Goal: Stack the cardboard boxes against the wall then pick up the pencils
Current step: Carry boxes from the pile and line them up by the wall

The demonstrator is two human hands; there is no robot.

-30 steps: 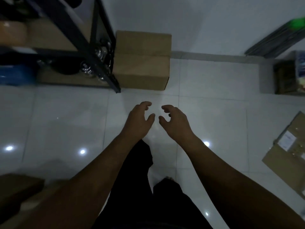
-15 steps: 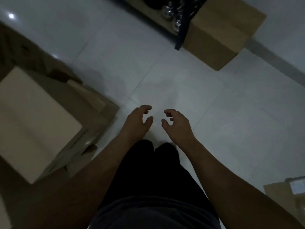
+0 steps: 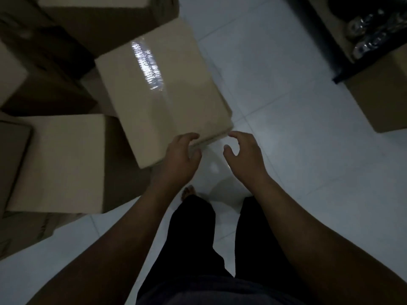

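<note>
- Reaching out with both hands toward a big taped box [image 3: 163, 89] sitting on the white floor [image 3: 297, 150].
- With the left hand [image 3: 178, 159] right at the near edge of that box, fingers bent a little and wrapped round nothing. Hard to tell if touching the cardboard or just above it.
- With the right hand [image 3: 244, 157] just beside the box's near corner, over bare floor, fingers half curled and spread, nothing in it.
- Shiny tape [image 3: 147, 64] down the middle of the box top, so shut and likely fine to lift.
- More cardboard close by: a pale box [image 3: 63, 164] next to it on the left and dark boxes [image 3: 99, 18] behind. All lying this way and that, not in a neat pile.
- One more brown box [image 3: 381, 95] well apart on the right, tucked next to a black shelf [image 3: 319, 40].
- Looks like early days, with most of the stacking left to do. Probably best to start with a good grab on two sides of the taped box.
- No wall in sight here, and no pencils anywhere, so that last part not started by the look of it.
</note>
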